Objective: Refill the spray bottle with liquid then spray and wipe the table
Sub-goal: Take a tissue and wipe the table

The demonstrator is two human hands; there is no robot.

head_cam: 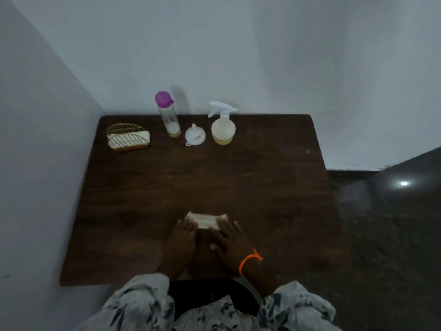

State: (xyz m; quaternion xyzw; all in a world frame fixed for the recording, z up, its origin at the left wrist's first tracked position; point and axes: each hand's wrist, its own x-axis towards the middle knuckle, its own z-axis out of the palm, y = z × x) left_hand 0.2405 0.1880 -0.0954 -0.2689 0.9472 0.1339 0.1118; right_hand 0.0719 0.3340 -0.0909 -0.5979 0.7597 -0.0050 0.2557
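Observation:
A folded pale cloth lies on the dark wooden table near its front edge. My left hand rests flat with its fingertips on the cloth's left end. My right hand, an orange thread at its wrist, presses its fingers on the cloth's right end. At the back stands a white spray bottle with yellowish liquid in its lower part, trigger head on. Left of it lies a white funnel, spout up. A clear bottle with a purple cap stands further left, nearly empty.
A gold wire holder with pale napkins sits at the back left of the table. Walls close off the table's left and far sides. Dark floor lies to the right. A black chair seat shows below the front edge.

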